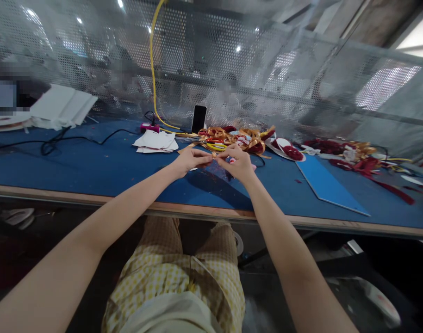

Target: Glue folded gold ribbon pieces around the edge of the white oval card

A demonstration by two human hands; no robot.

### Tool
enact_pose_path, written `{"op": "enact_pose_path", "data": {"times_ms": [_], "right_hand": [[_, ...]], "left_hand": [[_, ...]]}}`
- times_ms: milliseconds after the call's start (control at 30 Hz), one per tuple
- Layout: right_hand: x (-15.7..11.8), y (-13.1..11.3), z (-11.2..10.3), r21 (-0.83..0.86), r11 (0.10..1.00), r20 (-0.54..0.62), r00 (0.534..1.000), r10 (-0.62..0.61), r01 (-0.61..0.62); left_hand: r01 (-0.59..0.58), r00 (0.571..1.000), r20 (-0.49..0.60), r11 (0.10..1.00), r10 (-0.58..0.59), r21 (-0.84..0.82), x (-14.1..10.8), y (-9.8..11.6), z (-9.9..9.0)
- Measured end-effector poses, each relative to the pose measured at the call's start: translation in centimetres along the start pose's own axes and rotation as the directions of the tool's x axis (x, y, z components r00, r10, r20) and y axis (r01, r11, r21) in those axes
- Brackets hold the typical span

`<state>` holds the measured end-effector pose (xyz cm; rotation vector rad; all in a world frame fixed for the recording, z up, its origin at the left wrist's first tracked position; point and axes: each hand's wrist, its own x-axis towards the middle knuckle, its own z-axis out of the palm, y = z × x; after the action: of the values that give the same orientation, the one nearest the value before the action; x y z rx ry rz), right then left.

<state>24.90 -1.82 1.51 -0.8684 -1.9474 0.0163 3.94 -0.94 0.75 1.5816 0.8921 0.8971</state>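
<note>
Over the middle of the blue table [128, 171], my left hand [191, 160] and my right hand [237, 163] meet fingertip to fingertip. Both are closed in a pinch on a small orange piece [214, 156], too small to make out well. Just behind the fingers lies a heap of orange and red ribbons [249, 138], with a yellow ring-like item [215, 147] at its front. A small pink and white item shows partly beside my right fingers.
A phone [199, 119] stands upright behind the hands. White papers [156, 141] and a pink socket block [149, 127] lie left. A blue board [329, 185] and dark red ribbons [367, 166] lie right. Perforated metal sheeting [211, 64] rises behind the table.
</note>
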Motion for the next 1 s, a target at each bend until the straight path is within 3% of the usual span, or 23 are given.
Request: {"op": "enact_pose_path", "data": {"times_ms": [433, 1000], "right_hand": [[0.0, -0.5, -0.1, 0.016, 1.0, 0.023, 1.0, -0.016, 0.015], [-0.2, 0.7, 0.1, -0.12, 0.984, 0.126, 0.985, -0.116, 0.131]], "left_hand": [[-0.036, 0.999, -0.007, 0.998, 0.037, 0.059, 0.0, 0.0, 0.1], [-0.201, 0.978, 0.02, 0.925, 0.205, 0.321, 0.3, -0.7, -0.2]]}}
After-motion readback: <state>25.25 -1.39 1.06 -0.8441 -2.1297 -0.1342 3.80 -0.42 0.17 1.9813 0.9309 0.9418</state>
